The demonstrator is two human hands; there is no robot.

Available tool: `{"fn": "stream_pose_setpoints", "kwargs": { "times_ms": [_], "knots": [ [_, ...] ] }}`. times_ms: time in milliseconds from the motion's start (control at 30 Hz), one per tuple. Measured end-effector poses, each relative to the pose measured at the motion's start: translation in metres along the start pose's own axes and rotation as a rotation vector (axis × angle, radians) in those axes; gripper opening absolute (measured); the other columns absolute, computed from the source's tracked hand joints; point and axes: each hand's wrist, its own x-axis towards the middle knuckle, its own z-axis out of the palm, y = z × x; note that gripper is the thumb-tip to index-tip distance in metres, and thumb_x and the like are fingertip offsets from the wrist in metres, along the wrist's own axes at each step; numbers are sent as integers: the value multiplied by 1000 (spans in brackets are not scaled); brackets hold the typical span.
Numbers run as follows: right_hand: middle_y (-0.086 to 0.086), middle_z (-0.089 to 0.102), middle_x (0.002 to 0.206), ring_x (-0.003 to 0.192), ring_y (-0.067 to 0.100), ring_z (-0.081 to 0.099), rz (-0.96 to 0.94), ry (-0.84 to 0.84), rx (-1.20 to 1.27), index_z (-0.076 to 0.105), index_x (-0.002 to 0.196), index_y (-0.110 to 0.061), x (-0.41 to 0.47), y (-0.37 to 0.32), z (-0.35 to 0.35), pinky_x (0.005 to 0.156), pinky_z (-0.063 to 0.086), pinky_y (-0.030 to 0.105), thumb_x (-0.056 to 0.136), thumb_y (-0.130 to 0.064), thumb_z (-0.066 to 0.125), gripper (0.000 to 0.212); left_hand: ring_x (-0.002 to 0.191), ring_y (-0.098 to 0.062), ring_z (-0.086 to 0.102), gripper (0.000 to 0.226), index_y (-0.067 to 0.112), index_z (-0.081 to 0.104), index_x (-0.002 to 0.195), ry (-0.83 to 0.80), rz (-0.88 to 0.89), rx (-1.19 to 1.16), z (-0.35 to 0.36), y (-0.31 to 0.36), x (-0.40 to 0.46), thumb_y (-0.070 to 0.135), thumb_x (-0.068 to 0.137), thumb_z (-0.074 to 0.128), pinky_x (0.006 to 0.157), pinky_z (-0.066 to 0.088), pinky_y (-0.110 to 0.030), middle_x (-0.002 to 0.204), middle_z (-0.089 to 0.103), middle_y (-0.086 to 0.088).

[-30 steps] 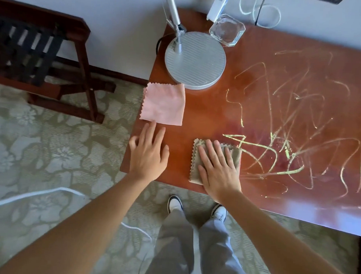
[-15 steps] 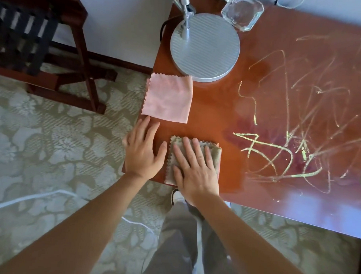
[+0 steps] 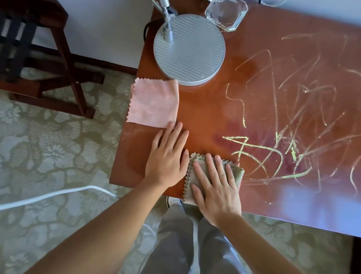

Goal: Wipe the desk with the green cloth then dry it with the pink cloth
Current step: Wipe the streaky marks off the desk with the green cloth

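While my left hand [image 3: 168, 159] lies flat and empty on the desk [image 3: 207, 115], my right hand [image 3: 215, 186] presses open-palmed on the green cloth [image 3: 237, 172].

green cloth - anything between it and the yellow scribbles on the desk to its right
Nothing visible. The green cloth lies flat under the right hand, and bare desk runs from its right edge to the nearest scribbles. The lamp base and glass dish sit farther back, off that path.

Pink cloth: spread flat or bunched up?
Spread flat. The pink cloth lies as a smooth square on the desk corner beside the lamp base; the left hand touches only its near edge.
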Motion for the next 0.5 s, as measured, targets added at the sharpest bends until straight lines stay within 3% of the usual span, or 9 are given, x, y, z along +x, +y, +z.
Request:
{"fn": "stream_pose_setpoints", "kwargs": {
  "times_ms": [133,333,500],
  "knots": [
    [10,16,170,158,30,9,52,-6,23,23,163,-28,48,11,-14,127,12,51,107,-53,21,61,155,-27,25,50,9,53,145,24,2,-10,0,0,2,31,102,42,122,26,-50,161,39,-13],
    [5,6,172,159,27,-1,163,22,21,11,165,-29,166,33,-40,128,-2,48,107,-55,13,64,152,-27,31,49,2,52,144,99,-26,-94,2,0,2,27,104,41,123,27,-49,156,46,-15],
    [8,8,172,159,30,0,-31,-22,-17,13,164,-26,91,6,-21,127,7,53,107,-50,20,63,148,-30,39,50,-3,55,140,156,-38,-156,-1,0,2,29,103,43,121,32,-48,150,51,-18]
  ]
}}
